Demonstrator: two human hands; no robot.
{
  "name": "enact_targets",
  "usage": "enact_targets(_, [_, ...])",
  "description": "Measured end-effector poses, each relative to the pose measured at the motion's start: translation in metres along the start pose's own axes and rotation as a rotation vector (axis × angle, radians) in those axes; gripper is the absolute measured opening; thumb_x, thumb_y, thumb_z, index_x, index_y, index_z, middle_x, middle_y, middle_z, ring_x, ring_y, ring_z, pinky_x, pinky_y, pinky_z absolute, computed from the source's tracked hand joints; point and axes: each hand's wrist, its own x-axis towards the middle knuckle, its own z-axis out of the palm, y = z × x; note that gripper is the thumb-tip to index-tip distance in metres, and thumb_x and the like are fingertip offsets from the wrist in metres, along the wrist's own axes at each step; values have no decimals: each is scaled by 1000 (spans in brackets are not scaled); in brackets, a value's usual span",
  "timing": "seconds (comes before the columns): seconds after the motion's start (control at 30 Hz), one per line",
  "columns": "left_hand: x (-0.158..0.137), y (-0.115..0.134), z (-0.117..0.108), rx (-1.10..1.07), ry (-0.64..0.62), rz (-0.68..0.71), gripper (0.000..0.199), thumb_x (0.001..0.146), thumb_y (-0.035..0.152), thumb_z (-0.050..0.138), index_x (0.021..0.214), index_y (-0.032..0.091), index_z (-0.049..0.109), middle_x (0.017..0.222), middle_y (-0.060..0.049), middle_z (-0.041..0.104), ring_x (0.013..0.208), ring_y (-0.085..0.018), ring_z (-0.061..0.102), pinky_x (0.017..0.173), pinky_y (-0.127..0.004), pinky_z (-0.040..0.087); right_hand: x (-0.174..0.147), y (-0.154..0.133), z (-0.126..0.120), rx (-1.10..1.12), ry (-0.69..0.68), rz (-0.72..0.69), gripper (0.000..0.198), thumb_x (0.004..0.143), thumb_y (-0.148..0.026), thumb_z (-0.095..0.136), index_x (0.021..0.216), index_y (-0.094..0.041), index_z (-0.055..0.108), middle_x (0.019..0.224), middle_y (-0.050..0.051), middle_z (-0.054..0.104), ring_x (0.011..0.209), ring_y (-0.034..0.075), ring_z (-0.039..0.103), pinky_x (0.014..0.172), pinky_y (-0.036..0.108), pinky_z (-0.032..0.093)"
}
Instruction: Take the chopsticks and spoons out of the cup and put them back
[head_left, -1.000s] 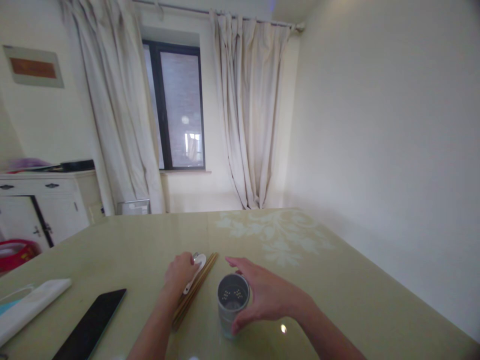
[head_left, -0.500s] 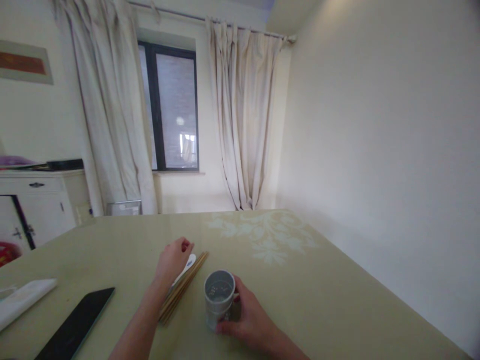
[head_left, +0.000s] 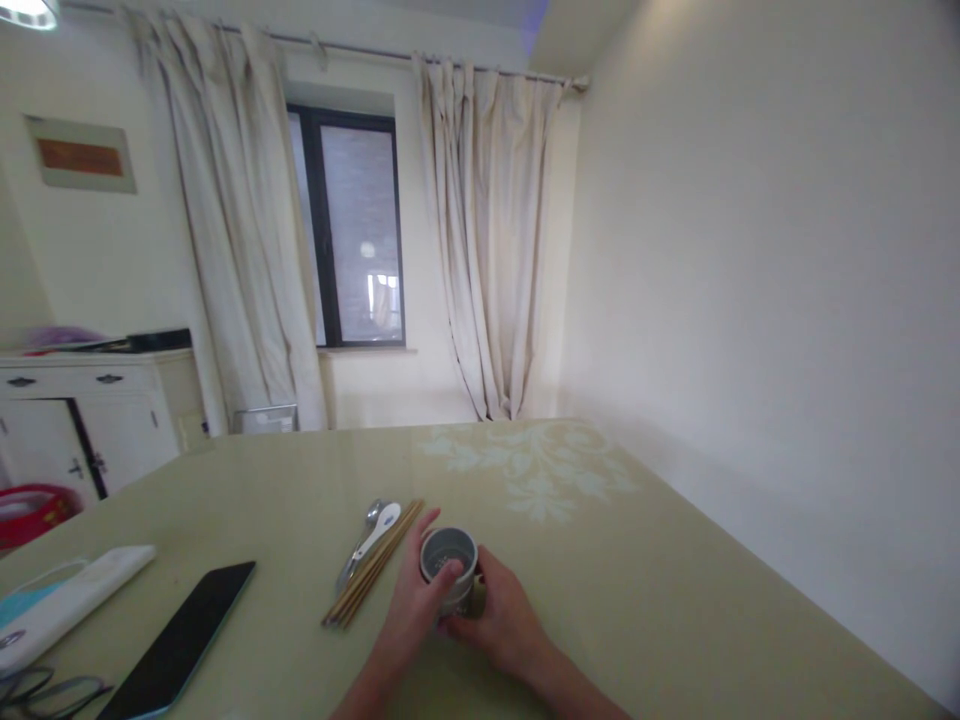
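A small grey metal cup (head_left: 448,556) with a perforated bottom stands on the pale green table (head_left: 600,560). Both hands wrap it: my left hand (head_left: 415,606) grips its left side with a finger over the rim, and my right hand (head_left: 502,618) holds its right side and base. Just left of the cup lie a bundle of wooden chopsticks (head_left: 373,577), a white spoon (head_left: 376,530) and a metal spoon (head_left: 358,545), untouched.
A black phone (head_left: 180,650) lies at the near left, with a white pouch (head_left: 71,600) and glasses (head_left: 45,690) beyond it. A white cabinet (head_left: 90,410), red basket (head_left: 30,505), curtains and a window stand behind the table. A wall runs along the right.
My left hand left the spoons and chopsticks and moved right onto the cup. The right hand stayed on the cup. The white spoon is now uncovered.
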Motion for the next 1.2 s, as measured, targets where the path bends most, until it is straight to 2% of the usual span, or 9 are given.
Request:
enact_targets(0.1, [4, -7, -2, 26, -139, 11, 102, 61, 73, 85, 142, 19, 53, 124, -13, 74, 115, -33, 71, 102, -43, 56, 0, 0, -1, -8, 19, 4, 58, 65, -27, 86, 120, -21, 69, 116, 9, 76, 103, 29, 69, 92, 37, 52])
enact_targets(0.23, [6, -6, -4, 113, -246, -32, 66, 68, 58, 86, 119, 20, 69, 120, -11, 78, 114, -33, 71, 104, -43, 55, 2, 4, -3, -50, 26, 26, 53, 66, -29, 84, 116, -21, 69, 111, 8, 77, 98, 29, 69, 90, 37, 52])
enact_targets(0.37, [8, 0, -5, 173, -251, -29, 55, 73, 50, 83, 118, 20, 72, 118, -11, 79, 112, -32, 73, 104, -43, 56, 4, 5, -3, -73, 51, 31, 52, 64, -28, 85, 113, -20, 70, 108, 9, 77, 96, 29, 69, 88, 37, 51])
enact_targets(0.57, [8, -3, -7, 235, -239, -15, 58, 72, 53, 83, 117, 18, 73, 116, -11, 80, 110, -32, 73, 100, -42, 57, 2, 7, -2, -53, 65, 6, 50, 69, -31, 83, 116, -20, 69, 114, 11, 77, 102, 30, 70, 90, 39, 53])
enact_targets(0.67, [8, -7, -18, 403, -289, 80, 63, 76, 52, 82, 129, 20, 70, 132, -12, 75, 123, -32, 68, 108, -43, 53, 4, 10, -2, -51, 97, -4, 54, 69, -27, 83, 121, -19, 68, 120, 13, 75, 110, 33, 69, 98, 44, 52])
enact_targets(0.77, [11, -12, -35, 731, -311, 198, 57, 84, 49, 77, 135, 26, 68, 141, -10, 70, 132, -32, 63, 116, -45, 47, 7, 13, -4, -27, 140, 48, 58, 69, -26, 84, 124, -19, 67, 124, 14, 74, 116, 35, 68, 102, 46, 51])
enact_targets(0.87, [18, -19, -52, 1066, -250, 209, 36, 96, 36, 63, 130, 28, 72, 139, -8, 71, 134, -31, 61, 118, -47, 45, 10, 15, -7, -14, 174, 134, 56, 70, -30, 86, 122, -19, 67, 122, 14, 75, 115, 35, 68, 100, 46, 52])
enact_targets(0.97, [26, -24, -66, 1327, -117, 106, 41, 100, 20, 49, 133, 26, 71, 142, -10, 69, 135, -31, 61, 114, -48, 46, 11, 16, -10, -36, 196, 165, 56, 69, -27, 86, 121, -20, 67, 123, 14, 75, 116, 35, 68, 101, 46, 51])
enact_targets(1.2, [26, -29, -76, 1500, 1, -24, 43, 103, 22, 40, 133, 26, 71, 140, -12, 69, 126, -29, 64, 107, -43, 49, 14, 20, -11, -40, 178, 205, 65, 67, -19, 84, 127, -21, 59, 124, 13, 74, 117, 34, 68, 102, 46, 50])
